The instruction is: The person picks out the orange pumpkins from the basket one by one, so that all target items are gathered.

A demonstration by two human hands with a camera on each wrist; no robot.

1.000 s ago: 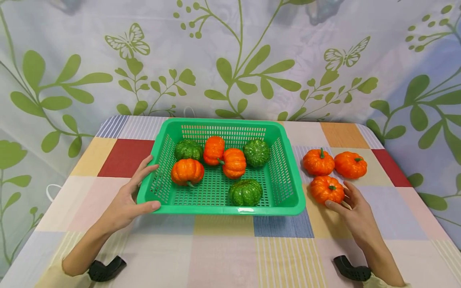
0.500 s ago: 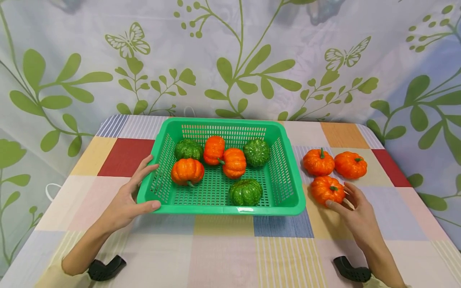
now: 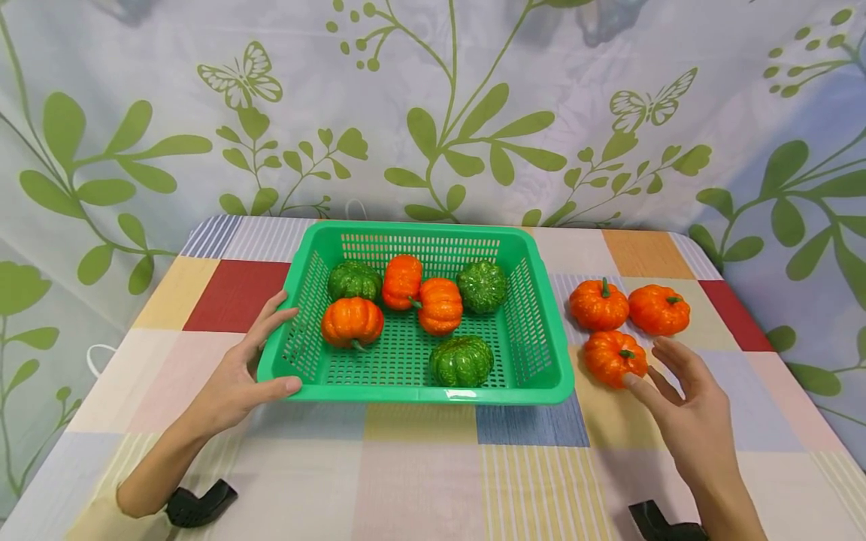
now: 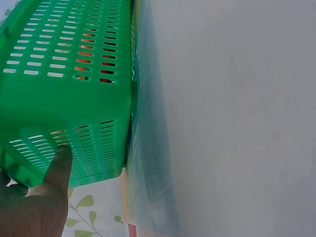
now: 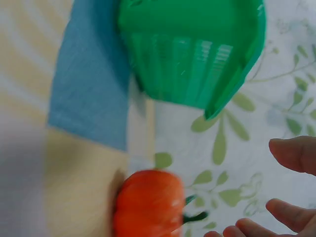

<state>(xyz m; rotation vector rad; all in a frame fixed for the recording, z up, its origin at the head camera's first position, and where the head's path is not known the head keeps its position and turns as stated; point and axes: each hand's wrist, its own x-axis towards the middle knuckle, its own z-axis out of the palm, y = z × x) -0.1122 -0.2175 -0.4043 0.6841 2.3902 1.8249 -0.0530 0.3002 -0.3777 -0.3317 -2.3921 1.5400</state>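
Note:
A green plastic basket [image 3: 433, 394] with slotted walls sits on the table, holding orange and green mini pumpkins. My left hand [image 3: 233, 387] holds its left front corner, fingertips over the left rim and thumb along the front rim. In the left wrist view, a digit [image 4: 60, 165] lies against the slotted outer wall. Right of the basket, three orange mini pumpkins stand in a cluster. My right hand [image 3: 697, 409] is beside the nearest pumpkin [image 3: 614, 358], fingers and thumb spread apart and gripping nothing. The right wrist view shows the spread fingers [image 5: 289, 215] apart from an orange pumpkin [image 5: 148, 205].
Behind the nearest pumpkin stand a pumpkin with an upright stem [image 3: 598, 306] and another to its right [image 3: 658, 310]. A patchwork cloth [image 3: 419, 481] covers the table. A leaf-printed curtain [image 3: 473, 113] hangs behind it. A black device [image 3: 201, 505] is on the left wrist.
My right hand has let go of the nearest orange pumpkin, drawn back a little to the right and spread its fingers. The left hand and basket stay put.

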